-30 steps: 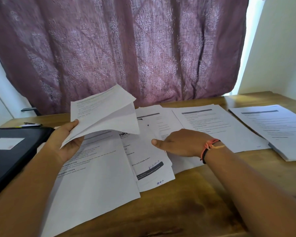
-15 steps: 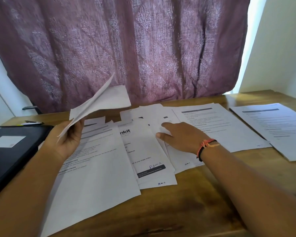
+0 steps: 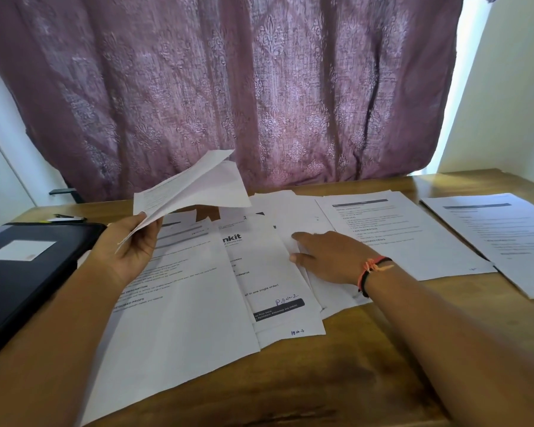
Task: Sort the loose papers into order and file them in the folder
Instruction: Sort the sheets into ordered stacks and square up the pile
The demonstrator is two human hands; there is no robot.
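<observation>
Left hand (image 3: 130, 251) on my feed grips a few lifted sheets (image 3: 198, 192), right hand (image 3: 330, 257) just lies flat, fingers straight, on the spread papers (image 3: 276, 272).

Left hand (image 3: 130, 251) raised, pinching sheets (image 3: 195, 189); right hand (image 3: 330, 257) palm-down, fingers straight.

One folder (image 3: 28, 272), one curtain (image 3: 228, 87), one left hand (image 3: 130, 251), one right hand (image 3: 330, 260), many overlapping papers (image 3: 182, 318).
</observation>
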